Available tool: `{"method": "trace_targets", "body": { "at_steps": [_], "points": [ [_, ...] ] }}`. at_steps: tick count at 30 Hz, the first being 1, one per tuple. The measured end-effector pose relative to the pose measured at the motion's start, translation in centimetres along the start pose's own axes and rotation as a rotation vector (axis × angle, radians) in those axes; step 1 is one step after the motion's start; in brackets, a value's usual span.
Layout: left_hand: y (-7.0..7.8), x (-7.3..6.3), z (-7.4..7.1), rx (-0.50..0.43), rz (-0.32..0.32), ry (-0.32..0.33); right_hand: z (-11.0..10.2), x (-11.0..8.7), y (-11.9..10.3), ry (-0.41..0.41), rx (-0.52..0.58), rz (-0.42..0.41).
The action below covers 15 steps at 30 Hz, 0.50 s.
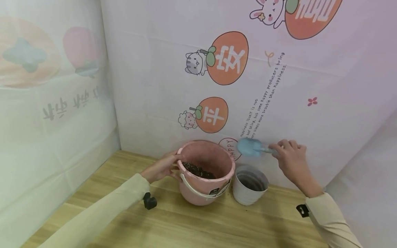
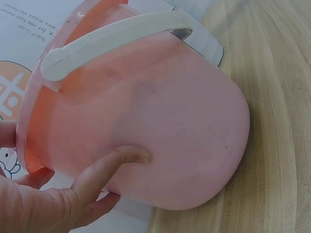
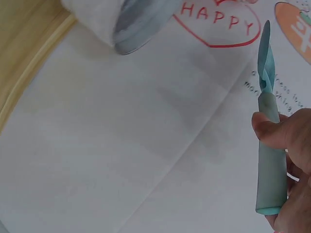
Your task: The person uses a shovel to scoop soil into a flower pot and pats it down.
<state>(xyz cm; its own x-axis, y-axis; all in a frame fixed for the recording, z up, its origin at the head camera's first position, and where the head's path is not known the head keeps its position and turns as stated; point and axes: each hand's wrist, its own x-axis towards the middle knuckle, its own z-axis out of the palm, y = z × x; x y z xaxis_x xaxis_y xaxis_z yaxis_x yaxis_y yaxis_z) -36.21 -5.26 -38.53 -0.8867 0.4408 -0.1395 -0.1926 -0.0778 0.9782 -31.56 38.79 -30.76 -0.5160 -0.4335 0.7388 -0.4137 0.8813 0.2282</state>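
Note:
A pink bucket (image 1: 193, 188) stands on the table, tilted, with dark soil (image 1: 198, 170) inside and its white handle (image 2: 121, 36) hanging down on the outside. My left hand (image 1: 161, 169) grips the bucket at its left rim. In the left wrist view, that hand (image 2: 58, 201) has its thumb lying along the outer wall. My right hand (image 1: 293, 161) holds a light blue trowel (image 1: 249, 147) by the handle, the blade pointing left above a white pot (image 1: 248, 193). The right wrist view shows the trowel (image 3: 271, 174) edge-on, with fingers wrapped around its grip.
The white pot stands close to the bucket's right side, near the wall. A printed cloth wall (image 1: 161, 103) rises right behind both containers, and another (image 1: 62, 144) closes off the left. Small dark crumbs lie on the wooden table (image 1: 173, 224) beside the pot.

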Motion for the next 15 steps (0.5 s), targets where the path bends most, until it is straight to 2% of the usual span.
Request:
{"method": "trace_targets", "body": {
  "at_steps": [5, 7, 15],
  "points": [
    [0.0, -0.1, 0.0, -0.006, -0.004, 0.017, -0.3, 1.7, -1.8, -0.016, 0.102, 0.116],
    [0.0, -0.1, 0.0, -0.007, -0.008, 0.025, -0.3, 2.4, -2.6, -0.033, 0.139, 0.137],
    [-0.1, 0.1, 0.0, -0.007, -0.007, 0.021, 0.6, 4.2, -5.3, -0.134, 0.195, 0.043]
  ]
}}
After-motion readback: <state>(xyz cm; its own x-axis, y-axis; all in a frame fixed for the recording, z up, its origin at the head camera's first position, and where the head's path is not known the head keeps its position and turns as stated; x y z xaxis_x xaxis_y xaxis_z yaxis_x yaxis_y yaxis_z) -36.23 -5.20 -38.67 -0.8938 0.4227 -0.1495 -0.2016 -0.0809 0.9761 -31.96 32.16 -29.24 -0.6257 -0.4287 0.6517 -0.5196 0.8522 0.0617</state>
